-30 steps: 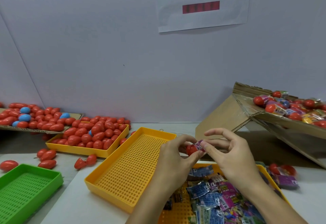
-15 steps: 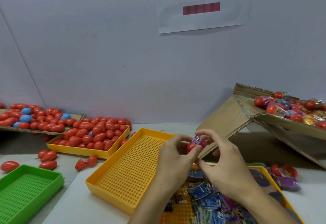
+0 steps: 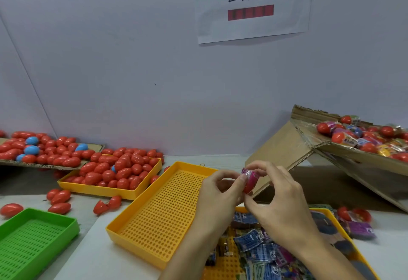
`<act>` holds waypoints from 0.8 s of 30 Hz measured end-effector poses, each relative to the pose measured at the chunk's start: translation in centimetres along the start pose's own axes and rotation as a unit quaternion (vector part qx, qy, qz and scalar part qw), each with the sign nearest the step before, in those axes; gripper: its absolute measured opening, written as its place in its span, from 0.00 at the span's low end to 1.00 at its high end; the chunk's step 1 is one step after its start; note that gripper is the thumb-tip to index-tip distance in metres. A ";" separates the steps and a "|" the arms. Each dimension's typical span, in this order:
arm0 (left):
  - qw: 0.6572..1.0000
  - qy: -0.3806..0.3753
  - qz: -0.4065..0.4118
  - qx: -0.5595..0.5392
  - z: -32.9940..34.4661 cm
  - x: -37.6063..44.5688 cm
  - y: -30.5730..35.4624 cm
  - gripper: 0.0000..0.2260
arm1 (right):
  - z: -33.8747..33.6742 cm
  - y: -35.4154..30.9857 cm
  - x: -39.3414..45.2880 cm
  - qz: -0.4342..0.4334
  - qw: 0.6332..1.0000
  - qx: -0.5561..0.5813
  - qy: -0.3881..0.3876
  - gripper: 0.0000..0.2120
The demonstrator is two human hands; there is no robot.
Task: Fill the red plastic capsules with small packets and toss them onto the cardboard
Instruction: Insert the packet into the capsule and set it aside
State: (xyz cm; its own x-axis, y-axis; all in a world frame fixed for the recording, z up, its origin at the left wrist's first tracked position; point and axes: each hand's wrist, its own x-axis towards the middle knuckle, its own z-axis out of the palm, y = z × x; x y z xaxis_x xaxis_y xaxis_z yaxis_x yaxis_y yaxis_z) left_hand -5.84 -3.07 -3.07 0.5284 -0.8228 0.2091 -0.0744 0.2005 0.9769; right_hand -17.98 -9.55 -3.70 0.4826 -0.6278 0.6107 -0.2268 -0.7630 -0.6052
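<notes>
Both hands (image 3: 254, 193) pinch capsule (image 3: 251, 180) | empty yellow tray (image 3: 163, 211) beneath | cardboard (image 3: 362, 158) right

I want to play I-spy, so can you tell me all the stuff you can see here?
capsule in hand: one, red, with a pink packet, between both hands
red capsules: many, heaped in the far yellow tray, on the left cardboard and loose on the table
blue capsules: a few, among the red ones at left
empty yellow tray: one, centre
packet tray: one, yellow, holds blue and purple packets, under the hands
green tray: one, bottom left
sloping cardboard: one, brown, right, holds filled capsules
paper sign: one, white, on the wall
left hand: fingers pinch the capsule
right hand: fingers pinch the capsule
</notes>
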 end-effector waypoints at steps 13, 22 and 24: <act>0.999 -0.033 -0.041 0.000 -0.1 0.2 -0.3 0.13 | 0.2 0.4 0.0 0.002 0.999 0.037 -0.025 0.34; 0.989 -0.111 0.000 0.096 -0.7 0.3 -0.3 0.18 | 0.0 0.6 0.1 -0.006 0.999 0.052 -0.011 0.28; 0.988 -0.119 0.003 0.099 -0.8 0.3 -0.2 0.16 | -0.2 0.5 0.1 0.000 0.998 0.062 -0.008 0.27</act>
State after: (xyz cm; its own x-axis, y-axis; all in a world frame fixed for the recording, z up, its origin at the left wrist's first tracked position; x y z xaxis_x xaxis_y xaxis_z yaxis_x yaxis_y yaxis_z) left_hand -5.03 -2.94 -3.26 0.3158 -0.9283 0.1965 -0.2529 0.1173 0.9604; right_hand -18.18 -10.08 -3.87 0.4960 -0.6243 0.6035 -0.1212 -0.7380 -0.6638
